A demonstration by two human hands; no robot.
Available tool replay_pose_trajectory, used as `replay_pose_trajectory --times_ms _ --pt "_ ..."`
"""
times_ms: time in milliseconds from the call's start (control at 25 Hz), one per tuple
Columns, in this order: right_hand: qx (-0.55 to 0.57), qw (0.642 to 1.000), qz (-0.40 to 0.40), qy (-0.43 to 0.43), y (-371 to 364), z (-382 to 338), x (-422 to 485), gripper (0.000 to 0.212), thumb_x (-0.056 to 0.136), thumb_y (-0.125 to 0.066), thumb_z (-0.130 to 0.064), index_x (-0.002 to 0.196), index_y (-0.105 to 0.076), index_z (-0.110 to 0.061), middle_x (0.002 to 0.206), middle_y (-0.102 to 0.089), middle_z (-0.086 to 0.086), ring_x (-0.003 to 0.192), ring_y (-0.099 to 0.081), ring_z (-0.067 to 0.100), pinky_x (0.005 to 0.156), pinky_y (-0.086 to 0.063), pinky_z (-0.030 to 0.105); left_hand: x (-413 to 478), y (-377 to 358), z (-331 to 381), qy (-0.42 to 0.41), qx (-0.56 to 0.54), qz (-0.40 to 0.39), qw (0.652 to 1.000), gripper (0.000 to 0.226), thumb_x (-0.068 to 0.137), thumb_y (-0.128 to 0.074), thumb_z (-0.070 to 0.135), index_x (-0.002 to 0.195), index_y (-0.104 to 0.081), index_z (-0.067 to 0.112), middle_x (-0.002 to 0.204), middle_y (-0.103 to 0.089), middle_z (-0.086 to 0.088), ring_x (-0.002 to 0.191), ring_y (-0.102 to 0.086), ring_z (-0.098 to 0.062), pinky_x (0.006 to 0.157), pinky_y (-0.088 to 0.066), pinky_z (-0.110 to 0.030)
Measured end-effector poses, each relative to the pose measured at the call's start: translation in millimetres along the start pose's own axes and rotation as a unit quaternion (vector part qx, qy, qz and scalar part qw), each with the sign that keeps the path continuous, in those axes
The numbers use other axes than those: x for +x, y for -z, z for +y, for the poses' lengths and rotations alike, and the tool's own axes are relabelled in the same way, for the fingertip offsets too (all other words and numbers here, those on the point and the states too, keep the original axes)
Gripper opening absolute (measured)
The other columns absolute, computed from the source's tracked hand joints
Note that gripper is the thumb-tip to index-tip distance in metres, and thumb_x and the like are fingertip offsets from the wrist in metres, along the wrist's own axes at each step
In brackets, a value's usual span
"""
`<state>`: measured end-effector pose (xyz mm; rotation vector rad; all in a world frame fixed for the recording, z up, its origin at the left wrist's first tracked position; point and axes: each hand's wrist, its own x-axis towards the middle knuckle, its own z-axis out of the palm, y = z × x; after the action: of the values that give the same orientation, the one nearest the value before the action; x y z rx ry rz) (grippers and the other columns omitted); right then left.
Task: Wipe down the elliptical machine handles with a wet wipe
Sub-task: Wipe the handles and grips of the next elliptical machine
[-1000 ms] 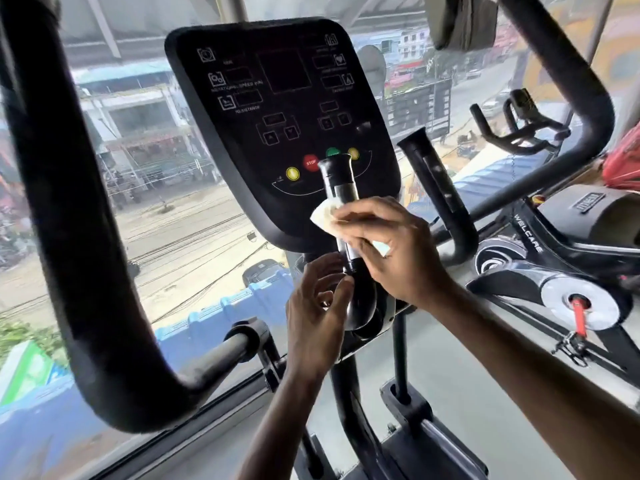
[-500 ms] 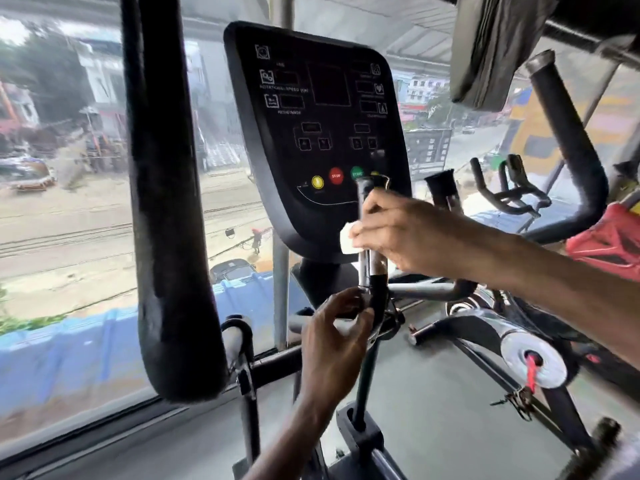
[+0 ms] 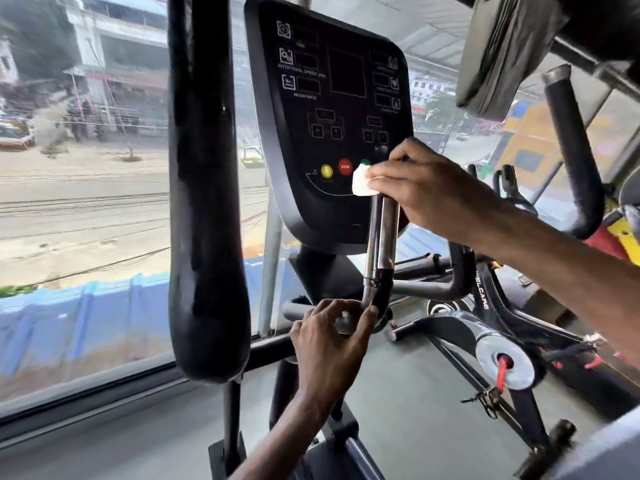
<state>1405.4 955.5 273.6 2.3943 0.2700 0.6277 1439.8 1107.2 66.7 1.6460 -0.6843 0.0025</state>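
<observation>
right grip (image 3: pixel 426 188) clamped on wet wipe (image 3: pixel 360 183) atop chrome handle (image 3: pixel 382 233), left grip (image 3: pixel 329 344) curled round its lower bend, console (image 3: pixel 329 116) just behind, padded arm (image 3: pixel 204 202) blocking window left, spin bike (image 3: pixel 502 341) right, handle top hidden, wipe mostly covered

1 head view, near, forward-down

We see the wet wipe (image 3: pixel 360 182), a small white folded pad (only its left corner shows), pressed to the top of the upright chrome handle (image 3: pixel 381 233). This handle stands nearly vertical at centre. A thick black padded handle (image 3: pixel 207 202) rises near left, and a second black handle (image 3: pixel 571 150) curves far right.
</observation>
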Motion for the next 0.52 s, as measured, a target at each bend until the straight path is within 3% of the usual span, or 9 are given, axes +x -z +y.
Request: replay_pose_trajectory --times_ms 240,360,520 --pt "-0.007 1.000 -0.017 -0.012 -7 -3 7 0.025 0.089 -0.052 0.007 0.097 -0.073 -0.005 0.098 -0.070 0.003 0.097 -0.052 0.027 0.084 -0.050 0.037 -5 2 -7 -0.025 -0.006 -0.013 1.000 0.032 0.084 -0.056 0.063 0.096 -0.071 0.037 0.100 -0.068 0.025 0.103 -0.060 0.003 0.096 -0.046 -0.044" --pt "0.010 0.998 -0.054 0.032 -5 -28 -4 0.028 0.084 -0.055 0.008 0.097 -0.073 -0.010 0.096 -0.069 -0.002 0.095 -0.050 0.023 0.086 -0.048 0.031 -10 7 -21 -0.045 0.061 -0.013 0.997 0.033 0.085 -0.053 0.061 0.103 -0.068 0.038 0.108 -0.064 0.025 0.107 -0.056 0.001 0.100 -0.042 -0.042" --pt "0.022 0.996 -0.077 0.027 -10 -79 -49 0.041 0.090 -0.036 0.005 0.109 -0.071 -0.006 0.106 -0.068 0.002 0.099 -0.052 0.023 0.094 -0.048 0.029 -13 10 -40 -0.072 0.077 -0.020 0.994 0.033 0.086 -0.058 0.054 0.112 -0.065 0.034 0.116 -0.064 0.021 0.114 -0.057 -0.007 0.098 -0.046 -0.041"
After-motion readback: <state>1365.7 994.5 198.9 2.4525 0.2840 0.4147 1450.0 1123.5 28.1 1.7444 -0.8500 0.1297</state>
